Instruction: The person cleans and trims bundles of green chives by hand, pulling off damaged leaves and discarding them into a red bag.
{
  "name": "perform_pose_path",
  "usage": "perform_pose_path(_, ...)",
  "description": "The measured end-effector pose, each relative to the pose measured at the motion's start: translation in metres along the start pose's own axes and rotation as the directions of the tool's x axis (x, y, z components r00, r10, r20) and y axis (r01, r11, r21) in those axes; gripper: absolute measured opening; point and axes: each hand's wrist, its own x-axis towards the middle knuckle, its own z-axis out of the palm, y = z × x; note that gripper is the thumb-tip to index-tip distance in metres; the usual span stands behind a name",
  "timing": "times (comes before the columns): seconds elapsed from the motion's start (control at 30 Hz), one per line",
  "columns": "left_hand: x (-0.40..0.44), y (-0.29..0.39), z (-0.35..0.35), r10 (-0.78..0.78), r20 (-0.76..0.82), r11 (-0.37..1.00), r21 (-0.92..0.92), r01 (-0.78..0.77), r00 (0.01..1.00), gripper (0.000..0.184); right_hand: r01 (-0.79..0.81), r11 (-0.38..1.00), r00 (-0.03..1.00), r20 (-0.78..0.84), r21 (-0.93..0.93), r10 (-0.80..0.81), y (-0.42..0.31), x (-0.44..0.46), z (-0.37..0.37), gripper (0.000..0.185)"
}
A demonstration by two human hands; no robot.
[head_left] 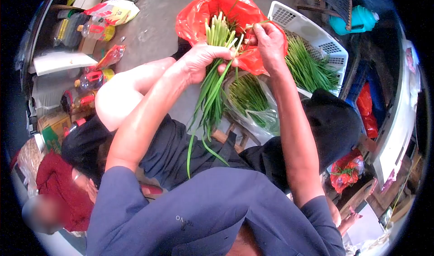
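My left hand [203,61] is wrapped round a bunch of long green chives [211,91], pale stem ends up and leaves hanging down. Close to its right, my right hand [270,41] is closed, thumb and fingers pinched together on a thin bit of green stalk at the bag's edge. Behind both hands an open red plastic bag [194,18] holds dark trimmings. More chives [248,93] stand in a clear plastic bag [270,124] below my right hand. A white basket [332,41] on the right holds another pile of chives [307,66].
Bottles of yellow liquid [101,32] line the left side. A person in a dark red top [56,183] is at the lower left. At the right are a teal container [355,20], a red bag with green scraps [346,171] and another person's hand [350,220].
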Motion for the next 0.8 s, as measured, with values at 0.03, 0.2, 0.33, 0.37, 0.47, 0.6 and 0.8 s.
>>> perform_pose_path(0.03, -0.001, 0.001, 0.0, 0.001, -0.01, 1.0, -0.02, -0.001, 1.0, 0.015, -0.003, 1.0, 1.0, 0.0, 0.001, 0.003, 0.003, 0.001, 0.001, 0.017)
perform_pose_path(0.2, -0.008, 0.019, -0.001, 0.092, -0.013, 0.996, -0.007, -0.092, 0.996, 0.027, 0.091, 0.99, 0.996, -0.006, -0.11, -0.092, 0.017, 0.002, -0.001, 0.018)
perform_pose_path(0.33, -0.012, 0.03, -0.004, 0.164, -0.002, 0.986, 0.005, -0.164, 0.986, 0.026, 0.06, 0.97, 0.997, -0.038, -0.236, -0.07, 0.016, -0.008, -0.01, 0.029)
perform_pose_path(0.37, -0.014, 0.032, -0.003, 0.161, 0.0, 0.987, 0.004, -0.161, 0.987, 0.026, 0.047, 0.959, 0.996, -0.059, -0.279, -0.066, 0.018, -0.009, -0.015, 0.034)
perform_pose_path(0.47, -0.022, 0.04, 0.001, 0.148, -0.041, 0.989, -0.004, -0.148, 0.988, 0.027, -0.009, 0.934, 1.0, -0.008, -0.356, 0.007, 0.018, -0.024, -0.03, 0.039)
perform_pose_path(0.6, -0.018, 0.04, -0.005, 0.124, 0.029, 0.989, -0.085, -0.121, 0.992, 0.025, -0.08, 0.87, 0.916, 0.308, -0.487, 0.257, 0.052, -0.044, -0.056, 0.038)
perform_pose_path(0.8, -0.024, 0.051, -0.006, 0.159, 0.032, 0.983, -0.097, -0.155, 0.987, 0.023, 0.205, 0.518, 0.819, 0.435, -0.83, 0.374, 0.13, -0.077, -0.058, 0.027)
